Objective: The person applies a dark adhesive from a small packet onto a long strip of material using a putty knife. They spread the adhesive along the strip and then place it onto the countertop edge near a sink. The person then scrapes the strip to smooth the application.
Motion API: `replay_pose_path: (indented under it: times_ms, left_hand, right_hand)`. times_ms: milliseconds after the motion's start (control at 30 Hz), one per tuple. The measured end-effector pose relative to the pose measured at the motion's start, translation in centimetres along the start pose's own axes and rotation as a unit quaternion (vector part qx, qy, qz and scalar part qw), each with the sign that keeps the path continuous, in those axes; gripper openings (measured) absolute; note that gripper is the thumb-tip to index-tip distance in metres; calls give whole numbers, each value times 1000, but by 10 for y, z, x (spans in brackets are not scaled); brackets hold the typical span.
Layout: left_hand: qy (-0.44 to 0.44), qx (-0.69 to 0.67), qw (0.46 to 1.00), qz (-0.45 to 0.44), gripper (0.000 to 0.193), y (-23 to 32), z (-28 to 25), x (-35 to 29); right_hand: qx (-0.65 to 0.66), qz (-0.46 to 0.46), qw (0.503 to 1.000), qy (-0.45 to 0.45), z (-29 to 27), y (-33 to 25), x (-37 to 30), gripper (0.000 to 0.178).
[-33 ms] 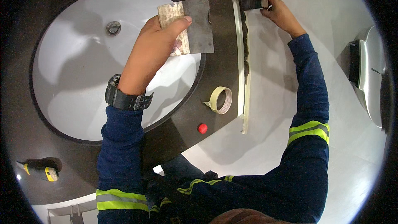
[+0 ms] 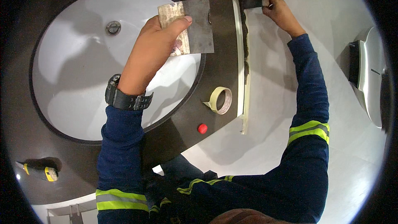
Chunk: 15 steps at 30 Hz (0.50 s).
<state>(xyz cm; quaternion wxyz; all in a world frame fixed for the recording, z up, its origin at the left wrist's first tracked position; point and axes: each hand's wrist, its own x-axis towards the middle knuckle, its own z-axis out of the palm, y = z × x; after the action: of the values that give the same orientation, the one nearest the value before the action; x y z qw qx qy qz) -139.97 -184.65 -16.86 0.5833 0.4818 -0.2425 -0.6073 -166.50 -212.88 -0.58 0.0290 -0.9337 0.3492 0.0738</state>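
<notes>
Countertop (image 2: 221, 71), scraper (image 2: 200, 27) above basin (image 2: 78, 103) with drain (image 2: 112, 28)

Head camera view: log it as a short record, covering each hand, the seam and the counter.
Left hand: holds a wide flat scraper
Right hand: holds a small dark blade at the seam
Seam: dark filler, pale strips alongside
Counter: tape roll, small red object, yellow-and-black tool
Set into counter: white oval sink

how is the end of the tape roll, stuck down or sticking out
Sticking out: a pale tab juts from the left side of the tape roll on the dark counter.
</notes>
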Motion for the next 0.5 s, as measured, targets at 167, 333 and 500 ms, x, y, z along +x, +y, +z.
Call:
replay_pose_path:
  times_ms: [167,333,500]
  left_hand:
    - [43,30,997,52,55,3,-4,-3]
    - [35,30,995,85,55,-1,1,4]
    - [15,45,996,82,53,-5,-1,7]
  right_hand:
    - [-46,6,999,24,0,-11,28,28]
    - [-183,-97,975,78,-7,27,52,28]
    - [-228,-95,963,105,5,36,67,19]
